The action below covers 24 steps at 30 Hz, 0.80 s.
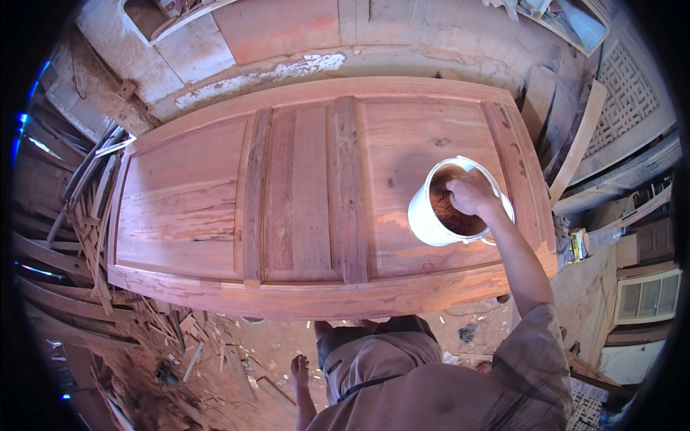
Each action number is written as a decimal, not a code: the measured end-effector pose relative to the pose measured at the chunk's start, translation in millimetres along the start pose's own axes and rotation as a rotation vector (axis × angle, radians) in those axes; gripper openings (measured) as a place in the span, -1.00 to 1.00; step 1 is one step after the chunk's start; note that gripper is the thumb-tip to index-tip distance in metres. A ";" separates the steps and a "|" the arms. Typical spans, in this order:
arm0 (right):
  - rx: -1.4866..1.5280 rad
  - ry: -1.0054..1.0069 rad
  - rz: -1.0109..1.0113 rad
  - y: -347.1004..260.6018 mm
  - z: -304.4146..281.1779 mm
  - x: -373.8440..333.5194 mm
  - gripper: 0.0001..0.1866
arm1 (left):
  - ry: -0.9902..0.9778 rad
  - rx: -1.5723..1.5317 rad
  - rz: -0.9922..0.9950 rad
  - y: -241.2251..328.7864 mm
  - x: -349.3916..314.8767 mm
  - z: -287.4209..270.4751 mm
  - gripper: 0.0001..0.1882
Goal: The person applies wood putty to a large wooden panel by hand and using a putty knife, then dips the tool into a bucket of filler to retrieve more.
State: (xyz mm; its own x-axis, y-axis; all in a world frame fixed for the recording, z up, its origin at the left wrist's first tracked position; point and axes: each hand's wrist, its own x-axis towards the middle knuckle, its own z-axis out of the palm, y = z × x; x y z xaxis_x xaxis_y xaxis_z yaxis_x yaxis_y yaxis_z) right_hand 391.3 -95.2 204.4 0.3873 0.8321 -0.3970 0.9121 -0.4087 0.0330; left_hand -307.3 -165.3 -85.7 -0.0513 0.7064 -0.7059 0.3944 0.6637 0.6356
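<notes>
A white plastic bucket stands tilted in view on the right part of a panelled wooden door. Brown powder, like sawdust, lies inside it. My right hand reaches over the rim into the bucket, its fingers curled together above the powder. What they grip, if anything, is hidden. My left hand hangs low beside my body, away from the door, with fingers loosely bent and apart and nothing seen in them.
Piled wood strips lie left of the door. Scraps and shavings cover the dusty floor. Planks and a lattice panel lean at the right. Boards stand along the far wall.
</notes>
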 end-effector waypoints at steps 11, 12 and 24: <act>-0.029 -0.010 0.066 -5.0 -3.6 7.1 -0.71 | -0.105 0.135 -0.014 -24.6 -3.6 15.7 -0.53; -0.076 -0.031 0.069 -12.4 -0.7 9.1 -0.71 | -0.108 0.135 -0.016 -21.8 -4.1 17.2 -0.53; 0.439 -0.048 0.028 47.9 -23.4 -60.9 -0.70 | -0.026 0.047 -0.021 -4.7 5.1 14.2 -0.60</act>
State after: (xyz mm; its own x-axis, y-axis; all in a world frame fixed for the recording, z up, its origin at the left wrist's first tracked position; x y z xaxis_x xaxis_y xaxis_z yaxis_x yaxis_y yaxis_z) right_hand 414.5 -156.6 251.6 0.3944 0.8045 -0.4441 0.7538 -0.5597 -0.3443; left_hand -296.4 -168.3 -96.6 -0.0361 0.6858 -0.7269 0.4361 0.6653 0.6059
